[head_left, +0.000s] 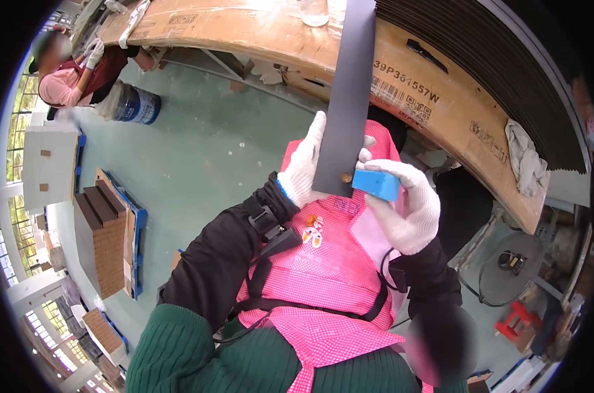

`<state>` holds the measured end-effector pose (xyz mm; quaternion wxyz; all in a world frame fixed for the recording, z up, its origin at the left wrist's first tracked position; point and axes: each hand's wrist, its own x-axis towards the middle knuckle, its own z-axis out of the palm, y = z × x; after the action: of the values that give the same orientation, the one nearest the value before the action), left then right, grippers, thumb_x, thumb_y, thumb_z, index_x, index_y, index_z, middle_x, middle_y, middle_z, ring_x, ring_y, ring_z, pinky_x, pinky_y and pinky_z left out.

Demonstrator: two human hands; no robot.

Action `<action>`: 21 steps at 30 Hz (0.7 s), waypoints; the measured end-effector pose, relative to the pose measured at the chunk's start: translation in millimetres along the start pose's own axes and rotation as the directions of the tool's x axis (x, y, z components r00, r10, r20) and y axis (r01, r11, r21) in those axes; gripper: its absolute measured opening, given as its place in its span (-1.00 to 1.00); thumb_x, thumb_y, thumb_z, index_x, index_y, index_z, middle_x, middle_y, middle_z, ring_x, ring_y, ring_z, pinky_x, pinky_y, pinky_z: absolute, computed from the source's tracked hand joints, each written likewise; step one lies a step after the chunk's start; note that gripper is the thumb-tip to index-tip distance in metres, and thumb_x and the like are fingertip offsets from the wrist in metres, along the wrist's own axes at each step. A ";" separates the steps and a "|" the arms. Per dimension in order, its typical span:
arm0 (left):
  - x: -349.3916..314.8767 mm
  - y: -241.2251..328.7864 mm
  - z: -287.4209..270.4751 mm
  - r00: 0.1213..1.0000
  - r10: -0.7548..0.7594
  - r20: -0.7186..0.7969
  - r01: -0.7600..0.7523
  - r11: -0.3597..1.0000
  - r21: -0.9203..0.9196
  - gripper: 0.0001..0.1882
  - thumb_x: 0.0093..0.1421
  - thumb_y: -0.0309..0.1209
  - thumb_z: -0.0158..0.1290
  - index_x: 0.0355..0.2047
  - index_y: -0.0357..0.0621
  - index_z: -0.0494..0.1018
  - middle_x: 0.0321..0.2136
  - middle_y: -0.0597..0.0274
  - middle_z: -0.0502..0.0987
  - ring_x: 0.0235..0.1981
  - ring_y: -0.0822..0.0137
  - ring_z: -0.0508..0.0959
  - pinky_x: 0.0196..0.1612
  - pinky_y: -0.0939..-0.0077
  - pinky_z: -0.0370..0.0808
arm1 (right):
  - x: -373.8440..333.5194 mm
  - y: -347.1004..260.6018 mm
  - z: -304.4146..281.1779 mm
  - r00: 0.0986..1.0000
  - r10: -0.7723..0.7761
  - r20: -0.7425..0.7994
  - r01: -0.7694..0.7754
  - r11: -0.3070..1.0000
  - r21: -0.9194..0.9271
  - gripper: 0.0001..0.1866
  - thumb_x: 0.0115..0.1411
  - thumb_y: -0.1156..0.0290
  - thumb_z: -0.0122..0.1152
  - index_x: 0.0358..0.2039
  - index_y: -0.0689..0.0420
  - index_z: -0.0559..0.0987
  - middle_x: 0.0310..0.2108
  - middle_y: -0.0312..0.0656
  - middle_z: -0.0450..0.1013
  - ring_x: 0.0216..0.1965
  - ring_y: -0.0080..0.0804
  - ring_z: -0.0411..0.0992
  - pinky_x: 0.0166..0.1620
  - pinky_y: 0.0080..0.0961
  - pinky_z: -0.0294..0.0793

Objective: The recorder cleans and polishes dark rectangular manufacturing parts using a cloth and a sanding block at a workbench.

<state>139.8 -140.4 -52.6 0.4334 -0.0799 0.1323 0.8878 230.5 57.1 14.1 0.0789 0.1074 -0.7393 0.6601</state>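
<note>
A long, flat dark grey strip [346, 111] runs from the table's far side down to my lap. My left hand [303, 167], in a white knit glove, is closed around its near end, with the thumb along the left edge and fingertips at the right edge. Near that end, a small round brown spot [346, 177] marks the strip. My gloved right hand [411, 209] pinches a blue sponge block [377, 185] between thumb and fingers. The sponge is right beside the strip's lower right edge; whether they touch, I cannot tell.
On the cardboard-covered table [460, 98] lie a slim black tool [426, 56], a crumpled white cloth [525, 157] and a clear jar [314, 12]. Dark strips [487, 65] are stacked at right. A co-worker [71, 78] sits far left by a bucket [130, 103]. A red stool [518, 324] stands right.
</note>
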 end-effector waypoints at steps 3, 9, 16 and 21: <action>-2.0 -10.0 12.8 1.000 0.021 -0.012 -0.022 0.998 -0.062 -0.14 0.53 0.34 -0.34 0.30 -0.25 0.36 -0.03 -0.04 0.56 -0.08 0.10 0.62 0.07 0.14 0.63 | -2.1 -4.9 1.4 0.970 -0.219 0.106 0.238 0.944 -0.228 -0.40 -0.04 0.66 0.55 0.06 0.14 0.61 -0.05 -0.07 0.67 -0.03 -0.10 0.67 0.06 -0.30 0.63; -1.7 -16.6 32.9 0.994 -0.031 -0.105 0.024 0.998 -0.066 -0.08 0.48 0.41 -0.29 0.16 -0.35 0.38 -0.22 0.08 0.54 -0.26 0.19 0.53 0.01 0.06 0.58 | -9.5 -6.5 21.5 0.909 -0.318 0.269 0.389 0.881 -0.271 -0.31 -0.16 0.68 0.57 0.07 0.15 0.59 0.01 0.02 0.66 0.03 -0.01 0.67 0.09 -0.21 0.64; -0.1 -17.6 31.0 0.995 -0.038 -0.092 0.033 0.998 -0.062 -0.08 0.48 0.41 -0.27 0.18 -0.36 0.37 -0.19 0.08 0.53 -0.26 0.20 0.53 0.03 0.09 0.58 | -18.8 -3.2 27.0 0.907 -0.324 0.268 0.411 0.821 -0.397 -0.37 -0.20 0.63 0.57 -0.01 0.15 0.63 0.02 -0.06 0.65 0.07 -0.08 0.64 0.09 -0.20 0.62; -1.2 -17.0 29.1 0.996 -0.014 -0.089 0.010 0.999 -0.049 -0.08 0.47 0.40 -0.25 0.19 -0.36 0.37 -0.17 0.06 0.53 -0.25 0.21 0.53 0.06 0.09 0.57 | -44.7 14.3 -8.9 0.955 -0.255 0.150 0.295 0.853 -0.430 -0.33 -0.19 0.67 0.55 0.04 0.17 0.60 0.02 0.00 0.65 0.06 -0.03 0.63 0.05 -0.20 0.62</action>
<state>153.2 -122.4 -27.5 0.4304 -0.1308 0.1292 0.8837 269.6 69.9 -10.2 0.1626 0.2198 -0.8510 0.4484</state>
